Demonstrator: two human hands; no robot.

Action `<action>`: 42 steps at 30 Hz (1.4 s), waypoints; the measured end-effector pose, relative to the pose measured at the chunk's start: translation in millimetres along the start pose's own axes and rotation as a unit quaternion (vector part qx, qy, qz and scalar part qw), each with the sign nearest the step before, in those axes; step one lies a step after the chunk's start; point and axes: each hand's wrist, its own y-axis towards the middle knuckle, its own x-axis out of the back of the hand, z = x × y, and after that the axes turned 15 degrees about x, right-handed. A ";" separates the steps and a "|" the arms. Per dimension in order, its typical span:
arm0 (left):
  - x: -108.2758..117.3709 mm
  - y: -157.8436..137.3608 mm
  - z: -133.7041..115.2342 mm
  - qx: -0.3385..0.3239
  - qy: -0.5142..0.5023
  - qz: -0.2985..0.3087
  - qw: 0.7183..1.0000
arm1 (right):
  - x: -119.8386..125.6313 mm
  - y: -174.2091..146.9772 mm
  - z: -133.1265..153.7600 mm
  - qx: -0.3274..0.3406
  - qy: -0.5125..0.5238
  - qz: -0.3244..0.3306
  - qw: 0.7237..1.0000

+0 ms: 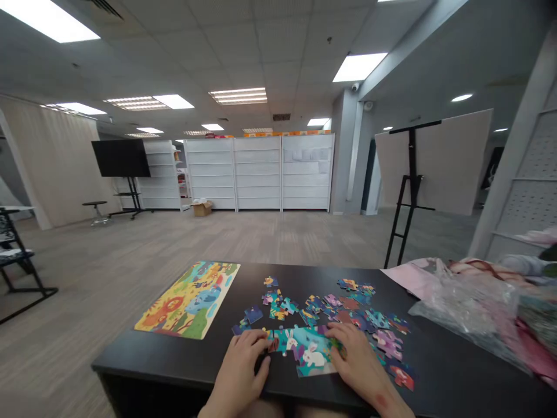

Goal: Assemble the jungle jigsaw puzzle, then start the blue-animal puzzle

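A partly joined jigsaw puzzle with white rabbits on a teal ground lies on the black table in front of me. My left hand rests at its left end, fingertips touching the edge and thumb spread apart on the tabletop. At the right end, my right hand has thumb and fingers around a greenish puzzle piece, partly hidden by the fingers. Loose puzzle pieces are scattered beyond both hands. A pink piece and a piece with a red figure lie right of my right hand.
A yellow animal picture board lies at the table's left side. Clear plastic bags and pink fabric cover the right end. Beyond stand an easel with a white board, white shelves, a cardboard box and a screen.
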 end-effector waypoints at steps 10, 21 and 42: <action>-0.7 1.7 -9.0 -0.010 0.021 0.001 1.000 | 1.1 -2.0 6.3 0.006 -0.002 -0.009 1.000; 3.7 40.7 21.8 -0.049 -0.072 -0.054 0.995 | -16.2 -13.8 -18.1 0.054 0.007 -0.106 0.993; 15.9 19.0 70.9 0.018 -0.130 0.000 0.991 | -4.2 -8.4 -4.0 -0.014 0.060 -0.104 0.993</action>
